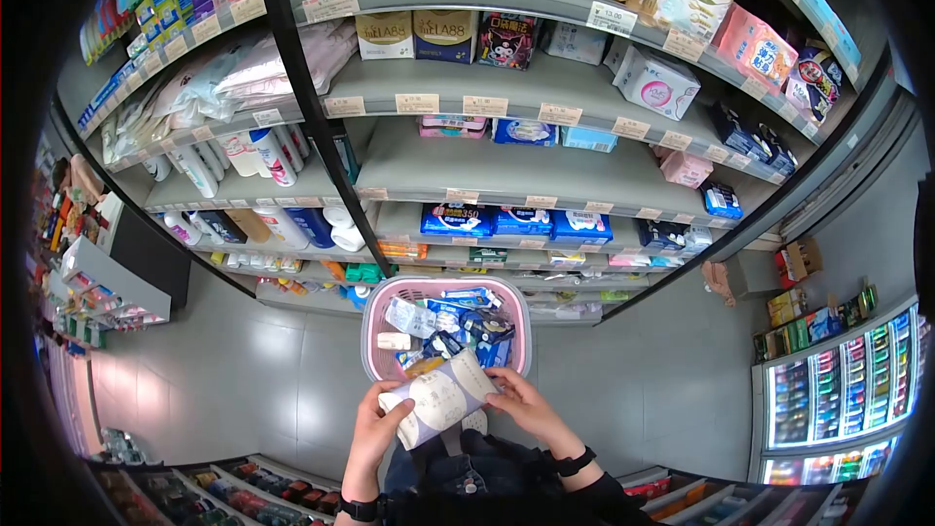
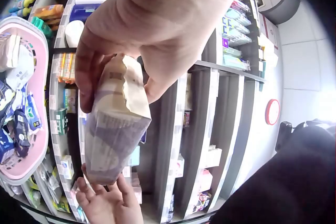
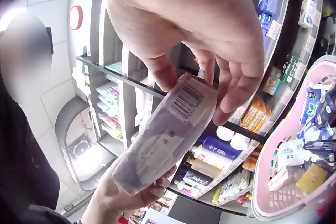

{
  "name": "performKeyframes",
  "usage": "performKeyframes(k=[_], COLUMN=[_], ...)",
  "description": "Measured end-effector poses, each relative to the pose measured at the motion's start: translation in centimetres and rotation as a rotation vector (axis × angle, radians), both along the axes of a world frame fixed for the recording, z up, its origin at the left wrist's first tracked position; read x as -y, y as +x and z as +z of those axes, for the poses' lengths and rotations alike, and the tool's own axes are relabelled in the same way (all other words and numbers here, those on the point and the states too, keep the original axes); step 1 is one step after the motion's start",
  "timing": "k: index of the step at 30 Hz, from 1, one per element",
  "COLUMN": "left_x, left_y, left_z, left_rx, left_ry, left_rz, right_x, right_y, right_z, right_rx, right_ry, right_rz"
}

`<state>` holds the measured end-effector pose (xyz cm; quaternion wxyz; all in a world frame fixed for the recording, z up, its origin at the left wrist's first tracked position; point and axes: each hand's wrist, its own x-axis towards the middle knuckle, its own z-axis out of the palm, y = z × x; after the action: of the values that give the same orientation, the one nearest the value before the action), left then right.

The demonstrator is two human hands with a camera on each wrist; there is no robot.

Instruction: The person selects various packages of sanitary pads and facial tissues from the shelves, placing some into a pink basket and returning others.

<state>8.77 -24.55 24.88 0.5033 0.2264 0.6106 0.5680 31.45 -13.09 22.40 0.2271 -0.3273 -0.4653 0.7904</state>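
Observation:
A white-and-lavender soft pack point(image 1: 444, 399) is held between both hands, tilted, over the near side of a pink basket point(image 1: 380, 317). My left hand point(image 1: 373, 424) grips its left end, thumb lying on the printed front. At the other end my right hand point(image 1: 526, 404) pinches the pack between thumb and fingers. The right wrist view shows a barcode point(image 3: 185, 102) on that end, close to the right fingertips. A crimped, cream-coloured end fold point(image 2: 135, 88) faces the left wrist camera. Blue packs point(image 1: 467, 294), a clear-wrapped white pack point(image 1: 410, 318) and other packages fill the basket.
Shelves point(image 1: 467, 168) of boxed and bagged goods stand ahead, with price tags along their edges. Blue packs point(image 1: 521, 221) sit on a lower shelf. Glossy tiled floor point(image 1: 263, 370) surrounds the basket. A lit drinks cooler point(image 1: 842, 385) stands right; more shelving is behind.

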Motion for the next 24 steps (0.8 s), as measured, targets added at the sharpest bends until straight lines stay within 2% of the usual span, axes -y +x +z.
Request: performKeyframes(k=[7,14,19,24], left_x=[-1.5,-2.4,-3.6,-7.2], left_y=[-6.0,-16.9,-22.9,-24.7], left_z=[-0.1,-1.6,-0.6,-0.1], left_rx=[0.014,-0.025,-0.019,0.017], left_ry=[-0.026,-0.055,-0.022,0.088], left_rz=[-0.042,-0.146,-0.355,-0.504], right_x=[-0.8,-0.2,1.0,2.4], right_y=[-5.2,-14.8,-19.8,-20.5], right_z=[-1.7,-2.4,-2.5,-2.1], right_rx=[0.046,0.055,0.11,0.082], right_ry=[0.02,0.014,-0.049,-0.046], right_rz=[-0.026,-0.082,-0.196,-0.36])
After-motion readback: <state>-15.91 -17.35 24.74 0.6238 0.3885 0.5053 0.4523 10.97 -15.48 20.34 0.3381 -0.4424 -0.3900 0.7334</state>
